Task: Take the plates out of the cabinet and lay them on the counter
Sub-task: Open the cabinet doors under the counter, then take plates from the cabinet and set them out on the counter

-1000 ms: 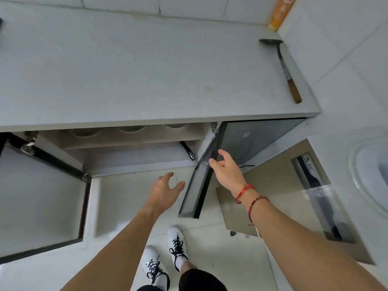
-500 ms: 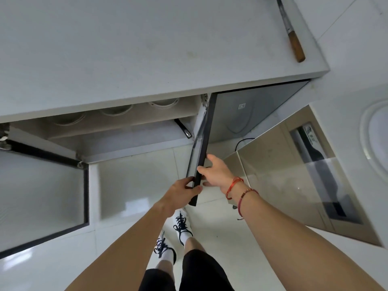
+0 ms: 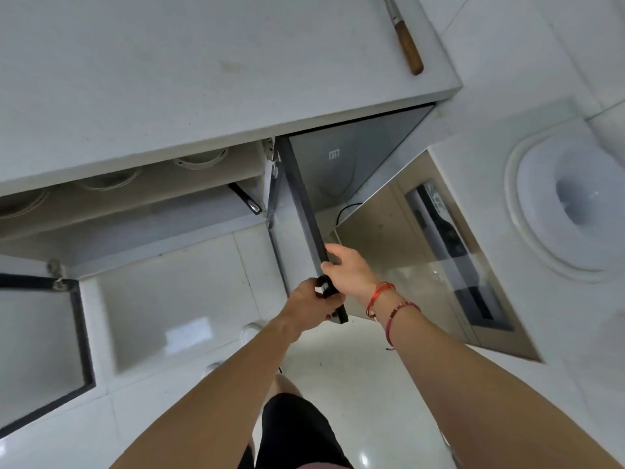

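Under the pale grey counter [image 3: 203, 79] the cabinet stands open. Rims of several round white dishes [image 3: 199, 160] show on its upper shelf, mostly hidden by the counter edge. A dark-framed cabinet door [image 3: 304, 218] swings out edge-on toward me. My left hand [image 3: 311, 304] grips the door's lower outer end, fingers curled round the frame. My right hand [image 3: 348, 269] holds the same edge from the right side, just above the left hand, with its fingers bent over the frame.
The left cabinet door [image 3: 44, 336] hangs open at the far left. A knife with a wooden handle [image 3: 407, 45] lies at the counter's right end. A shiny metal appliance [image 3: 433, 265] stands on the floor at right, a white round basin [image 3: 571, 204] beyond it.
The left hand came up from open air and took hold of the door edge. Both hands have swung the door further outward. The view has dipped lower toward the cabinet.
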`<action>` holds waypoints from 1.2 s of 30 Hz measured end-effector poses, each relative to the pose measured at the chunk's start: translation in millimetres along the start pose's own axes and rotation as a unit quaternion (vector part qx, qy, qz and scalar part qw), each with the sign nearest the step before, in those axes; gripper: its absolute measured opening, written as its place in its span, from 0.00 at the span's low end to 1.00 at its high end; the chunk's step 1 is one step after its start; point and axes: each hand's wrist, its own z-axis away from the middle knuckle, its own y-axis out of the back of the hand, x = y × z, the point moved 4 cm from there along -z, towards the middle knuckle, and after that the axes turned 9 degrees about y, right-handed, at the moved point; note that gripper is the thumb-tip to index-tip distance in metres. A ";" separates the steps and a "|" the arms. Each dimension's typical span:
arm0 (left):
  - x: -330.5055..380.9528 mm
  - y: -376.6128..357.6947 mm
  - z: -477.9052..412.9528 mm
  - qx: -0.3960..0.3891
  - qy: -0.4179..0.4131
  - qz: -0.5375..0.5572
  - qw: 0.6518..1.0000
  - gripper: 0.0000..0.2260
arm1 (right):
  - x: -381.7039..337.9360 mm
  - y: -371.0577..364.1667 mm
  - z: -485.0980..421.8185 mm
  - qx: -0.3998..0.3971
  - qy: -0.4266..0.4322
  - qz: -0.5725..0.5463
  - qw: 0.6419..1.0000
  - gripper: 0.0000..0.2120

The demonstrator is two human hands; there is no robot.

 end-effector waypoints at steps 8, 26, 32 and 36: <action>17.1 -22.3 -11.4 0.023 -0.012 -0.059 0.998 0.17 | 10.8 13.9 -3.2 0.038 0.004 0.043 0.998 0.22; 21.8 187.3 125.6 0.382 -0.155 -0.290 0.864 0.31 | -156.5 -49.7 7.7 0.039 0.268 0.180 0.946 0.29; -9.9 261.5 214.2 0.526 -0.145 -0.281 0.790 0.31 | -228.4 -98.8 25.6 0.006 0.357 0.235 0.904 0.32; -38.4 293.1 267.0 0.602 -0.139 -0.286 0.733 0.32 | -264.7 -128.8 44.8 -0.002 0.414 0.277 0.867 0.32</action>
